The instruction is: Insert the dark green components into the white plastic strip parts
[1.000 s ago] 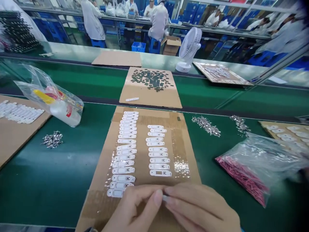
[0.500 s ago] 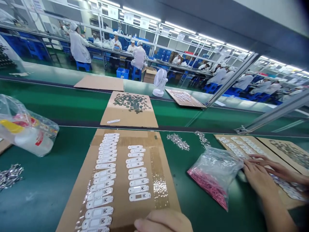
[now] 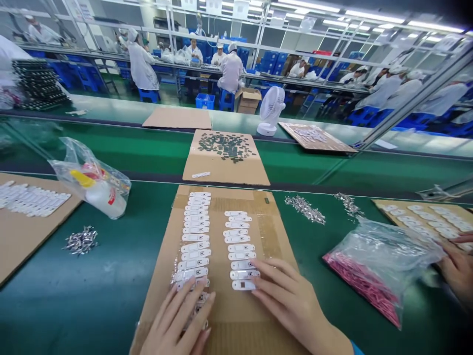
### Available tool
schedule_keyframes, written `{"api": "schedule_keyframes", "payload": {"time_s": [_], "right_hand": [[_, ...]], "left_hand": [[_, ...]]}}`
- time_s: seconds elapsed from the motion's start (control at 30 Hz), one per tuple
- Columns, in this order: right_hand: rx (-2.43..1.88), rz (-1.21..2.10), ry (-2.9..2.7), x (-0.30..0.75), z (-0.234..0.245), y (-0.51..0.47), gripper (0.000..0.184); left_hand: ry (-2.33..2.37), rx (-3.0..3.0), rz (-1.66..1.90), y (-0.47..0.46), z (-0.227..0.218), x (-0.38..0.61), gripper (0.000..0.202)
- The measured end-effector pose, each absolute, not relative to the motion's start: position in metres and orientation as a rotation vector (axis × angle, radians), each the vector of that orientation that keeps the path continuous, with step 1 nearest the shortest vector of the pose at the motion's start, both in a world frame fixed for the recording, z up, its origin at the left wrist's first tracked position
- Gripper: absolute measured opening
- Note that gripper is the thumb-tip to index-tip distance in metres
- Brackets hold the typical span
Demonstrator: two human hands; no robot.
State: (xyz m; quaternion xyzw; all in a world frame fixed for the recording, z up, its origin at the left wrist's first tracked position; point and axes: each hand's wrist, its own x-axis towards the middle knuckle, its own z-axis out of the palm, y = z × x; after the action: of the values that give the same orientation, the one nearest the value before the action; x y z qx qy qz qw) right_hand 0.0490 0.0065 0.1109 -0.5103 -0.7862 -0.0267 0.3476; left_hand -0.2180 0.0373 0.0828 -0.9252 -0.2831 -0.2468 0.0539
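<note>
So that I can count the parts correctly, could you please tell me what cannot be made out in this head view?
Lower strips of the left column: hidden by the left hand.
Pink pieces: blurred by the plastic bag.
Co-worker's hand: cut off by the right edge.
Dark pieces on the far cardboard: too small to identify.

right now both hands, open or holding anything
left hand: open, fingertips resting on the left-row strips, no grip
right hand: open, fingertips against the right-row strips, no grip
</note>
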Motion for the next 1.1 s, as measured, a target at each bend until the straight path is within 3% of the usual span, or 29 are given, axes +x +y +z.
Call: {"api": "schedule_keyframes", "payload": {"time_s": [0.4, 1.1], "right_hand": [[-1.376, 0.010, -2.124, 0.049, 0.097, 0.006, 0.014], [-1.404, -0.043, -2.146, 0.045, 0.096, -0.002, 0.018]], "left_hand": [[-0.790, -2.719, -0.428, 0.043, 0.074, -0.222, 0.049], [-0.864, -2.738, -0.450, 0.039, 0.080, -0.221, 0.053]]}}
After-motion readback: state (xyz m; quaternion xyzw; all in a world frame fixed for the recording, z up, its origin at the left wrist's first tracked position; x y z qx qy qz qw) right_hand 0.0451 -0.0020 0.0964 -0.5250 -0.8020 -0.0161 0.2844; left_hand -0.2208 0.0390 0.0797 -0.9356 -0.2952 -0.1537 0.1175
